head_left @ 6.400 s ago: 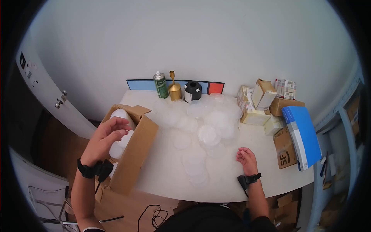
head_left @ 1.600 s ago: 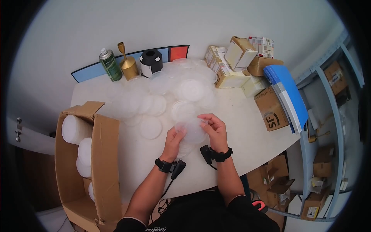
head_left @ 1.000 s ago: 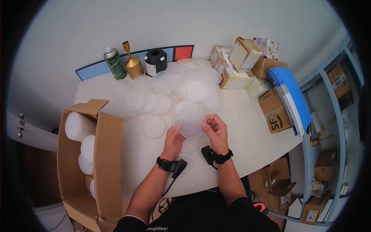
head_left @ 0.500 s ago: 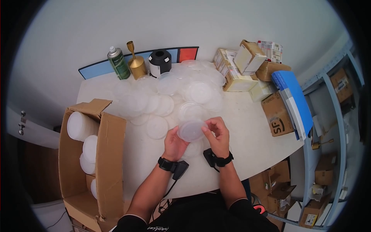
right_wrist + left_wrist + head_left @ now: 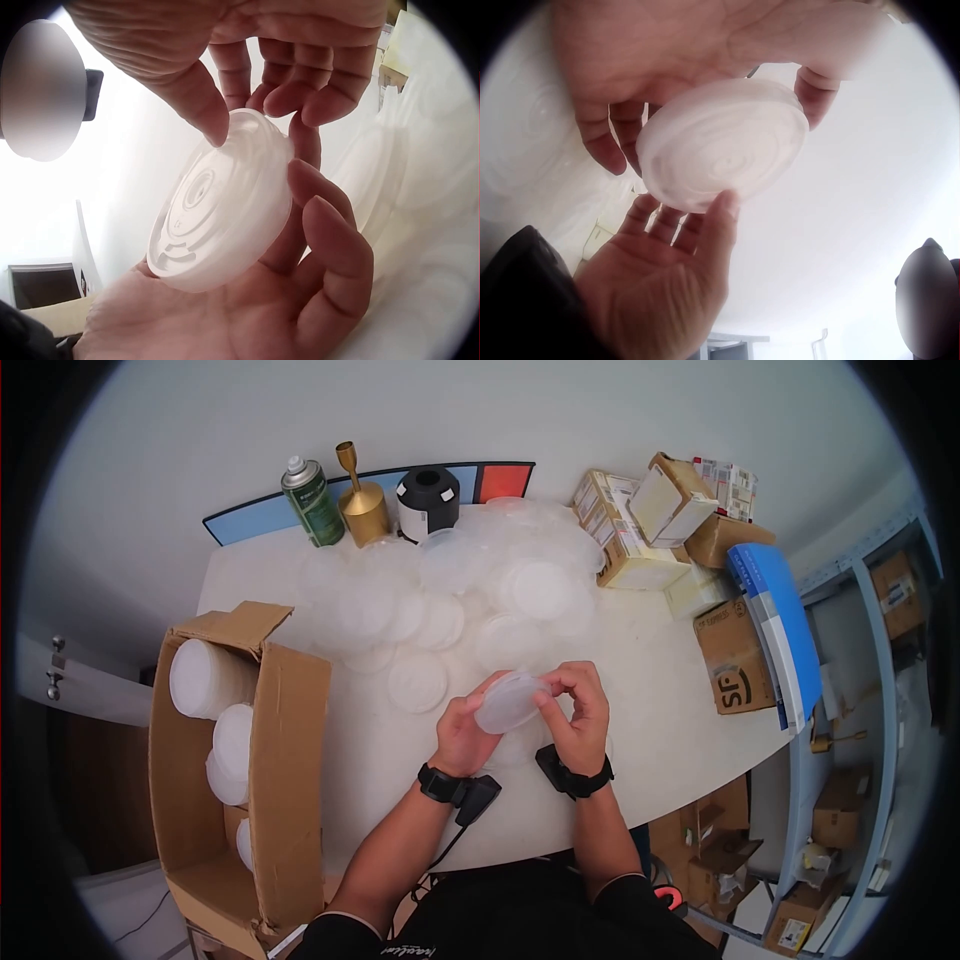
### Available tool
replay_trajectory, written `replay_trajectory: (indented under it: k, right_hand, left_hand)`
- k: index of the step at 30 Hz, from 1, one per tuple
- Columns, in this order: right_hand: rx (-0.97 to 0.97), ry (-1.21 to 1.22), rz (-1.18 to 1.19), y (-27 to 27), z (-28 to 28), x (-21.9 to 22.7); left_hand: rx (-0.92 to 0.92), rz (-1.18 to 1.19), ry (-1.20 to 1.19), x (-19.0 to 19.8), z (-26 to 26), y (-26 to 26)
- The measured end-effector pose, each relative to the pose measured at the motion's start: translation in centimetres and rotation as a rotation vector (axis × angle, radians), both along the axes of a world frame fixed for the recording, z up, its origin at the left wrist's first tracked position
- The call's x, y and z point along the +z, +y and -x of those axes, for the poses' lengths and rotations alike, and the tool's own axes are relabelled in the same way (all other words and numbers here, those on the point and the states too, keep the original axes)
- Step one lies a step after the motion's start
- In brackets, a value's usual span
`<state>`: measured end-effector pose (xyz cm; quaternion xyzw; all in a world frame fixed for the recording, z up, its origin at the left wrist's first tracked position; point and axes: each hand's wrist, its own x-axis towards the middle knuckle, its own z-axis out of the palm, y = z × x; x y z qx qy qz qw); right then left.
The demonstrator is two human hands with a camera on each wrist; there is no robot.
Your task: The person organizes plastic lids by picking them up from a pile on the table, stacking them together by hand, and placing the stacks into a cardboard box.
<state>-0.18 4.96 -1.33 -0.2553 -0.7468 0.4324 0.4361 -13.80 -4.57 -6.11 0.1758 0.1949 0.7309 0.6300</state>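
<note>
A small stack of round translucent plastic lids (image 5: 508, 703) is held tilted above the table's front half. My left hand (image 5: 460, 738) cradles it from the left, its fingers curled behind the rim in the right wrist view. From the other side my right hand (image 5: 580, 715) pinches the edge, its thumb (image 5: 208, 112) on the face of the top lid (image 5: 199, 191). In the left wrist view the flat face of the lids (image 5: 724, 150) shows concentric rings. Many loose lids (image 5: 418, 680) lie spread over the white table (image 5: 660, 690) beyond both hands.
An open cardboard carton (image 5: 290, 780) at the left holds stacks of white lids (image 5: 205, 678). At the back stand a spray can (image 5: 312, 505), a brass candlestick (image 5: 363, 510) and a black-and-white cylinder (image 5: 428, 505). Small boxes (image 5: 640, 550) and a blue folder (image 5: 775, 630) stand at the right.
Earliest, my left hand was over the carton and my right hand lay at the table's right side. Now both hold the lids, which have tipped steeper over the last second. The head view has shifted.
</note>
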Motion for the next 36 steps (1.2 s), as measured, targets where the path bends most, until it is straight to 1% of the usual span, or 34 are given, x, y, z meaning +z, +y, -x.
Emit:
replay_trajectory:
  k: [4, 7, 16, 22, 25, 36]
  right_hand:
    - [-0.011, -0.024, 0.039, -0.1, -0.1, 0.0]
    - [0.003, -0.01, 0.044, -0.2, -0.1, 0.0]
    - [0.049, 0.069, 0.126, 0.1, -0.3, -0.6]
    - [0.071, 0.061, 0.129, 0.3, -0.6, -1.0]
    - [0.086, 0.055, 0.146, 0.3, -0.6, -1.1]
    - [0.052, -0.031, 0.128, 0.2, -0.4, -1.0]
  left_hand:
    - [0.0, 0.008, 0.027, -0.1, -0.1, 0.1]
    - [-0.052, -0.014, 0.006, 0.7, 0.0, 0.1]
    - [-0.101, 0.003, 0.042, -0.1, 0.5, 0.2]
    - [-0.094, 0.025, -0.005, 0.7, 0.4, -0.1]
    - [-0.092, 0.016, -0.026, 0.2, 0.4, -0.2]
    - [-0.119, -0.018, -0.04, 0.1, 0.3, 0.0]
